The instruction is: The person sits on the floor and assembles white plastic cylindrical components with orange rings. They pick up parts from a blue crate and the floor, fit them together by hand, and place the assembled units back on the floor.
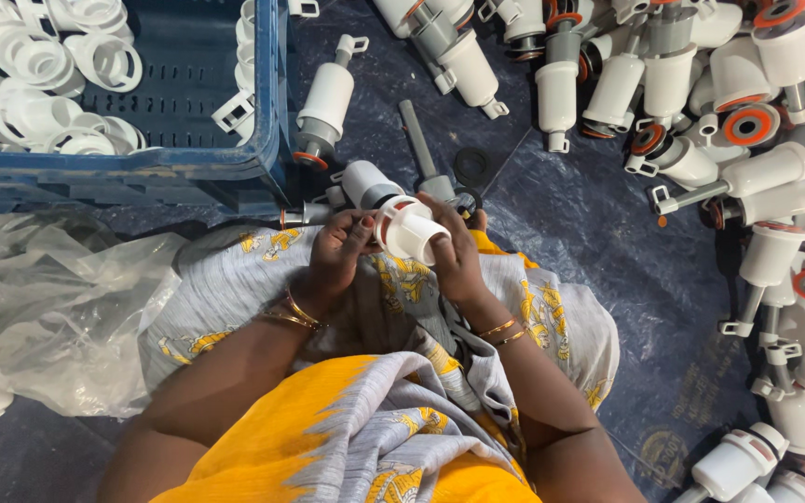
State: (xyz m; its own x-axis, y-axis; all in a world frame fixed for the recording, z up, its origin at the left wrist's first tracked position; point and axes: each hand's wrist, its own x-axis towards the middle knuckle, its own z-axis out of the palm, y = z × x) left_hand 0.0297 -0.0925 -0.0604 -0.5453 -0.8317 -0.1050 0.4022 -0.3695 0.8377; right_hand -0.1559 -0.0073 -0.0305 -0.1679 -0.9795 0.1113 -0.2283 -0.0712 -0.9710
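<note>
2 hands meet over the lap: left hand (335, 250) and right hand (454, 256), fingers closed around a white plastic valve body (409, 229), its long axis slanting up-left between them.

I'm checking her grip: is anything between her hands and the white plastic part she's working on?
Nothing visible. The left hand and right hand both grip the white cylindrical part directly, above her lap; the fingers lie bare on the plastic.

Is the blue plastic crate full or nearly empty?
Partly filled: white plastic rings pile along the blue plastic crate's left side, bare floor showing elsewhere.
</note>
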